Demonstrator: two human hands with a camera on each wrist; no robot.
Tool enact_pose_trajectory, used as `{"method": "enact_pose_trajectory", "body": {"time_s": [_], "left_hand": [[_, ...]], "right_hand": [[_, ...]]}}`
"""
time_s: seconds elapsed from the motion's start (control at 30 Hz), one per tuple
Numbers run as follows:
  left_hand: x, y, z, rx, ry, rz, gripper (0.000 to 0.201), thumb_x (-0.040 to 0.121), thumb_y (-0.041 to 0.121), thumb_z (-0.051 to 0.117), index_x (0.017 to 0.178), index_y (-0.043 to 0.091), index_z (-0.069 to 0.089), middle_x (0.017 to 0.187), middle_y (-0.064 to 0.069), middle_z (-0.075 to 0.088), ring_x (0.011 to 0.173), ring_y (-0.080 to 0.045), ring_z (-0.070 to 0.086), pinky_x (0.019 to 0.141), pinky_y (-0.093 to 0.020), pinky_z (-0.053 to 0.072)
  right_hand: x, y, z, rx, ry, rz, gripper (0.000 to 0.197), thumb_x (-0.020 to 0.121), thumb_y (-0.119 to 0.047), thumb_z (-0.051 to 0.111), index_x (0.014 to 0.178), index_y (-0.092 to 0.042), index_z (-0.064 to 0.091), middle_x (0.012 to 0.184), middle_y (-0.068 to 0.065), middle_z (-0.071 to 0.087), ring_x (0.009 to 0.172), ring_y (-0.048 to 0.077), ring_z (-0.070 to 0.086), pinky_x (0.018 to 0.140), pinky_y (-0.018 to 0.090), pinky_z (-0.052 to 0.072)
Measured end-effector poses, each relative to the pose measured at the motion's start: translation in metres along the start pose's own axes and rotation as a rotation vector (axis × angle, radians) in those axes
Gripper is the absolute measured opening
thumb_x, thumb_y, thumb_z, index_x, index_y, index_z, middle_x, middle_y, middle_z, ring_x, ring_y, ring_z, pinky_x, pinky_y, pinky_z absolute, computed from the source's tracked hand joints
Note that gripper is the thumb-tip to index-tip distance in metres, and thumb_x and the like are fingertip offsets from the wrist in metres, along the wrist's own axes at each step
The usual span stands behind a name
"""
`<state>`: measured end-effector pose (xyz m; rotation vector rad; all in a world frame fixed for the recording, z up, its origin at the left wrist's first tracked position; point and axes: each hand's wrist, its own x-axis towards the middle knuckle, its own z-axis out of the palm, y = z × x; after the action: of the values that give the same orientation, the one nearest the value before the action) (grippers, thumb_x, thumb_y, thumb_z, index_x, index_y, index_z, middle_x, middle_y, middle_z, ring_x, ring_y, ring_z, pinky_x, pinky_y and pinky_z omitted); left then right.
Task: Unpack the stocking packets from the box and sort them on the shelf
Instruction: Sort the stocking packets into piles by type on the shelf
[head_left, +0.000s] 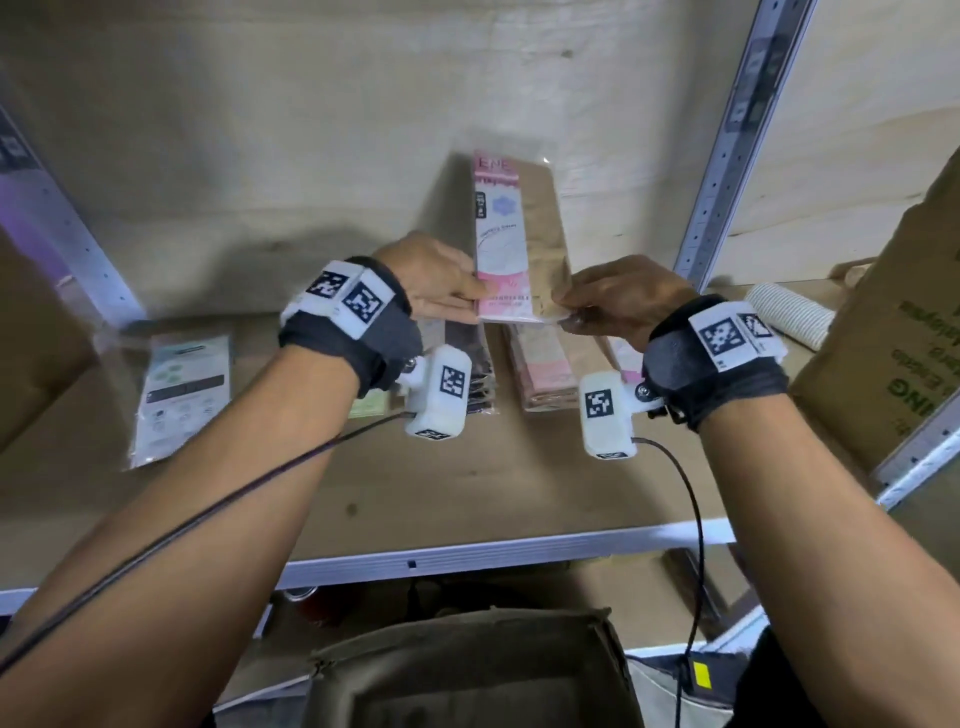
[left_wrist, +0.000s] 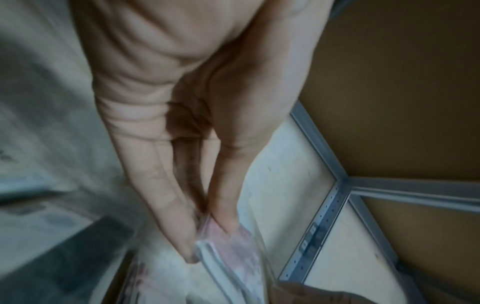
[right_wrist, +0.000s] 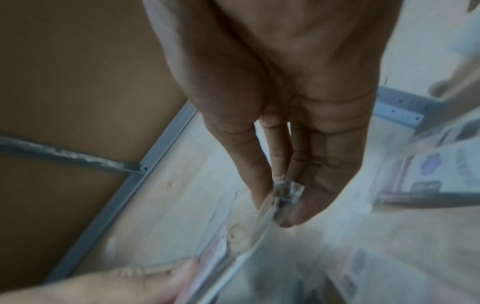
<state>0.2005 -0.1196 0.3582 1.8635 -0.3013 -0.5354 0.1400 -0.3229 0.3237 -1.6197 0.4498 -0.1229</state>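
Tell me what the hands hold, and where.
Both hold one pink stocking packet by its near end: left hand at its left corner, right hand at its right.

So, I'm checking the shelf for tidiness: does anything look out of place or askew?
The teal packet lies alone and tilted at the shelf's left, apart from the lined-up stacks. Both hands pinch the pink packet.

Black wristbands (head_left: 353, 338) (white tagged modules (head_left: 439, 400)); dark cables (head_left: 208, 514).

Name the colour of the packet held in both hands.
Pink and white packet, clearest in the head view.
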Motion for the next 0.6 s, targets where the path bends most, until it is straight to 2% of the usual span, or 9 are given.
{"method": "enact_pose_trajectory", "body": {"time_s": [0.07, 0.13, 0.2, 0.27, 0.3, 0.37, 0.47, 0.53, 0.6], "left_hand": [[0.012, -0.006, 0.021, -0.003, 0.01, -0.036, 0.041, 0.087, -0.005, 0.07, 0.126, -0.005, 0.059, 0.118, -0.021, 0.07, 0.097, -0.026, 0.073, 0.075, -0.027, 0.062], [0.024, -0.015, 0.039, 0.011, 0.026, -0.067, 0.039, 0.089, -0.008, 0.067, 0.126, -0.01, 0.056, 0.123, -0.026, 0.066, 0.11, -0.034, 0.068, 0.089, -0.034, 0.059], [0.035, -0.022, 0.053, 0.042, 0.066, -0.078, 0.03, 0.086, -0.008, 0.07, 0.113, -0.013, 0.06, 0.119, -0.028, 0.067, 0.105, -0.036, 0.07, 0.093, -0.039, 0.057], [0.045, -0.029, 0.061, 0.114, 0.116, -0.065, 0.029, 0.081, -0.005, 0.076, 0.107, -0.012, 0.064, 0.112, -0.027, 0.07, 0.099, -0.036, 0.072, 0.091, -0.042, 0.058], [0.049, -0.032, 0.065, 0.172, 0.14, -0.049, 0.032, 0.08, -0.003, 0.078, 0.108, -0.012, 0.065, 0.11, -0.026, 0.071, 0.098, -0.035, 0.073, 0.09, -0.043, 0.059], [0.055, -0.036, 0.071, 0.305, 0.18, -0.026, 0.036, 0.077, 0.002, 0.081, 0.107, -0.01, 0.066, 0.107, -0.022, 0.073, 0.097, -0.032, 0.073, 0.088, -0.043, 0.06], [0.061, -0.04, 0.081, 0.42, 0.19, -0.044, 0.037, 0.073, 0.008, 0.086, 0.102, -0.005, 0.068, 0.105, -0.018, 0.075, 0.095, -0.031, 0.074, 0.087, -0.04, 0.06], [0.062, -0.043, 0.087, 0.509, 0.208, -0.057, 0.029, 0.075, 0.014, 0.086, 0.088, 0.002, 0.062, 0.106, -0.012, 0.075, 0.091, -0.024, 0.074, 0.079, -0.035, 0.061], [0.06, -0.043, 0.092, 0.631, 0.237, -0.065, 0.034, 0.074, 0.021, 0.088, 0.079, 0.008, 0.057, 0.106, -0.007, 0.074, 0.07, -0.018, 0.067, 0.05, -0.023, 0.054]], "right_hand": [[0.006, 0.011, -0.007, -0.075, 0.087, 0.019, 0.01, 0.077, 0.007, 0.076, 0.076, 0.001, 0.069, 0.074, 0.018, 0.068, 0.058, 0.022, 0.066, 0.061, 0.034, 0.062], [0.012, 0.024, -0.013, -0.176, 0.15, 0.029, 0.014, 0.073, 0.004, 0.08, 0.073, -0.002, 0.068, 0.068, 0.014, 0.067, 0.047, 0.018, 0.064, 0.062, 0.034, 0.062], [0.014, 0.034, -0.019, -0.296, 0.184, 0.04, 0.014, 0.07, -0.002, 0.085, 0.076, -0.003, 0.072, 0.065, 0.013, 0.071, 0.047, 0.016, 0.065, 0.064, 0.032, 0.062], [0.014, 0.037, -0.023, -0.364, 0.194, 0.054, 0.014, 0.07, -0.004, 0.086, 0.076, -0.002, 0.073, 0.073, 0.017, 0.074, 0.049, 0.016, 0.067, 0.066, 0.034, 0.063], [0.014, 0.037, -0.024, -0.394, 0.196, 0.06, 0.015, 0.07, -0.004, 0.086, 0.077, -0.001, 0.073, 0.078, 0.018, 0.075, 0.054, 0.018, 0.069, 0.07, 0.036, 0.063], [0.013, 0.038, -0.026, -0.48, 0.199, 0.072, 0.023, 0.069, -0.008, 0.086, 0.087, 0.002, 0.075, 0.089, 0.018, 0.076, 0.076, 0.025, 0.074, 0.081, 0.04, 0.061], [0.009, 0.042, -0.026, -0.607, 0.196, 0.095, 0.037, 0.072, -0.016, 0.086, 0.102, 0.001, 0.074, 0.102, 0.015, 0.074, 0.098, 0.027, 0.071, 0.091, 0.038, 0.057], [0.007, 0.043, -0.026, -0.659, 0.212, 0.103, 0.04, 0.073, -0.018, 0.085, 0.107, -0.001, 0.073, 0.107, 0.014, 0.073, 0.102, 0.025, 0.069, 0.092, 0.034, 0.056], [0.005, 0.044, -0.024, -0.701, 0.232, 0.101, 0.045, 0.074, -0.021, 0.085, 0.112, -0.002, 0.07, 0.113, 0.013, 0.071, 0.107, 0.025, 0.066, 0.094, 0.034, 0.055]]}}
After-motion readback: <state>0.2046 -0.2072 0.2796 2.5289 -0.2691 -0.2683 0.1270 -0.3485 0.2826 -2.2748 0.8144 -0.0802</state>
